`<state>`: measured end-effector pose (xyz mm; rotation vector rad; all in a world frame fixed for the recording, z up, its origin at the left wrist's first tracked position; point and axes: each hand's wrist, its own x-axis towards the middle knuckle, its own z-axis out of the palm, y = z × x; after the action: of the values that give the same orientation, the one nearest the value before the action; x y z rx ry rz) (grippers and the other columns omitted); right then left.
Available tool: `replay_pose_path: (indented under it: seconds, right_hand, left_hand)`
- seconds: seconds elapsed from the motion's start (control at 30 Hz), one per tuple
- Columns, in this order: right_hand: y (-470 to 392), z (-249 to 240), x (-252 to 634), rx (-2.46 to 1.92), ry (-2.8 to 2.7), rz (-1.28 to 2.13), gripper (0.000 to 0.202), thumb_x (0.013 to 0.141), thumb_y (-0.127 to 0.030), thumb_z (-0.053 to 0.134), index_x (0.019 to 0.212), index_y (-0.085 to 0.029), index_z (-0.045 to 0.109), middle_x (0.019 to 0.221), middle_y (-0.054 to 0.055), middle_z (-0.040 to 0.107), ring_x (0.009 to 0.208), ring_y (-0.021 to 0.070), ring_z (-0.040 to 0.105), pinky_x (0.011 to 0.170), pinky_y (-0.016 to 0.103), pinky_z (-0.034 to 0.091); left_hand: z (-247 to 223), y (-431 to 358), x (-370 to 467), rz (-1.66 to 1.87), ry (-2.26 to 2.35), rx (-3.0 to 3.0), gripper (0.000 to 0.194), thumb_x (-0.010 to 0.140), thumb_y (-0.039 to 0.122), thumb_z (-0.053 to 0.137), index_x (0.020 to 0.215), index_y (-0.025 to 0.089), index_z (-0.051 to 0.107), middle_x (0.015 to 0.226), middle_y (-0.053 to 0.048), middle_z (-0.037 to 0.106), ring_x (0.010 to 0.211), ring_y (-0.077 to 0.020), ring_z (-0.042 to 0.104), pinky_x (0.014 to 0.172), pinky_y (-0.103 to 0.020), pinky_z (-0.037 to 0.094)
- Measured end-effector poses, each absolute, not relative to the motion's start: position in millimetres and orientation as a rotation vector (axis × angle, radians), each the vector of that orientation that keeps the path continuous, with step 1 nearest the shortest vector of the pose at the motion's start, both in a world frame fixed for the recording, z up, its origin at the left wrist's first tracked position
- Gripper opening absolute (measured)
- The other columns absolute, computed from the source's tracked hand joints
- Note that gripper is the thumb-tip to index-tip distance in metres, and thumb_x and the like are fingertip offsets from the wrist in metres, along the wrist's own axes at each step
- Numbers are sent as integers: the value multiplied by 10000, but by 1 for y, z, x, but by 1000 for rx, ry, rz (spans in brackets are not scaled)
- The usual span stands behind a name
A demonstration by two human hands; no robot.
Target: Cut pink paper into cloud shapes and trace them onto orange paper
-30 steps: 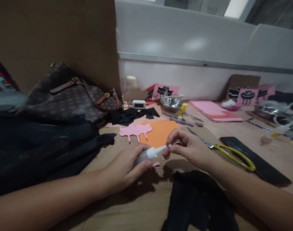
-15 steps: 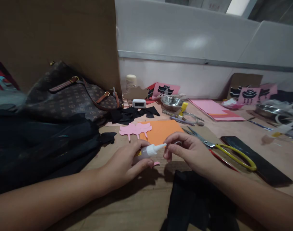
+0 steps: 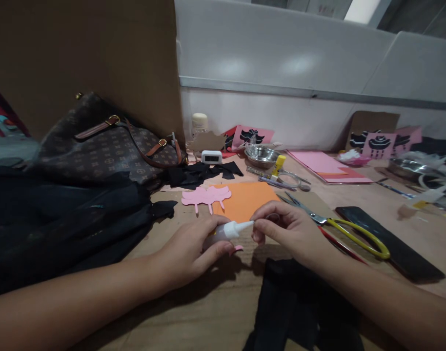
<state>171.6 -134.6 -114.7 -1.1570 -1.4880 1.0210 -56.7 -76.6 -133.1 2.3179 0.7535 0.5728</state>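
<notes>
My left hand [image 3: 193, 243] is closed round a small translucent glue bottle [image 3: 219, 235] with a long tapered white nozzle, tilted sideways and pointing right. My right hand [image 3: 277, 226] pinches at the nozzle's tip with thumb and forefinger, the other fingers curled; whether something tiny is between them is hidden. Beyond the hands, a pink cut-out paper shape [image 3: 206, 196] overlaps an orange paper sheet [image 3: 250, 197]. A small pink scrap [image 3: 237, 249] lies just below the bottle. Right of my right hand are scissors [image 3: 358, 239] with yellow and red handles.
A black phone [image 3: 387, 243] lies beyond the scissors. Dark cloth [image 3: 303, 302] is at the front, with more black fabric [image 3: 72, 229] and a brown handbag [image 3: 109, 141] at left. A metal bowl [image 3: 263, 157], glue stick [image 3: 279, 165] and white timer [image 3: 212, 157] stand behind.
The glue bottle has turned slightly in my left hand, so less of its yellow label shows. My right fingertips have shifted slightly and now cover the nozzle's tip.
</notes>
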Motion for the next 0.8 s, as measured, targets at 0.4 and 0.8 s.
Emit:
replay_pose_path:
  seconds: [0.4, 0.8]
  right_hand:
    - [-134, -116, 172, -1126, -1480, 1072, 185, 916, -354, 671, 848, -187, 627, 685, -20, 647, 601, 100, 598, 601, 214, 497]
    - [-131, -128, 182, -926, -1426, 1276, 179, 993, -358, 599, 912, -201, 571, 660, -57, 580, 599, 95, 536, 652, 249, 454]
  left_hand:
    - [-131, -78, -57, 557, 674, 2313, 248, 991, 354, 456, 1093, 195, 616, 1031, -47, 691, 921, -202, 629, 824, -306, 474]
    - [-130, -78, -58, 549, 732, 2316, 274, 994, 355, 415, 1147, 180, 561, 1075, -77, 677, 956, -219, 625, 844, -329, 492]
